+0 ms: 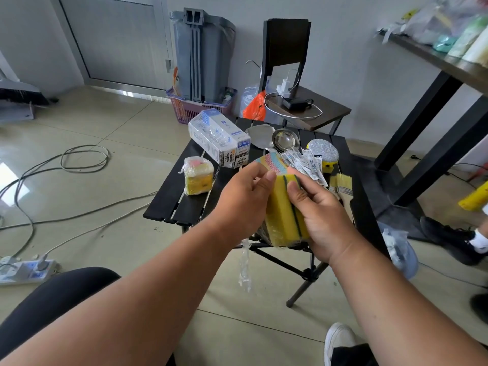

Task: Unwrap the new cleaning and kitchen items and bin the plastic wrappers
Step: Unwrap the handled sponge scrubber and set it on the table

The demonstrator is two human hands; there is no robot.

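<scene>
Both my hands hold a pack of yellow sponges [281, 207] with dark green stripes, above the near edge of the black slatted table [169, 202]. My left hand [243, 196] grips its left side, thumb on top. From the right, my right hand [320, 210] curls round the pack, thumb pressing the top. Clear plastic wrap still clings to the bottom of the pack, and a torn strip of wrapper [244, 268] hangs down below it. A colourful patterned item [274, 162] shows just behind the pack.
On the table lie a wrapped sponge pack [198, 175], a wrapped box [219, 138], a metal spatula and ladle [285, 140], wrapped utensils [306, 165], a silver scourer [322, 151] and brushes [343, 184]. A grey bin [203, 56] stands at the wall. Cables cross the floor at left.
</scene>
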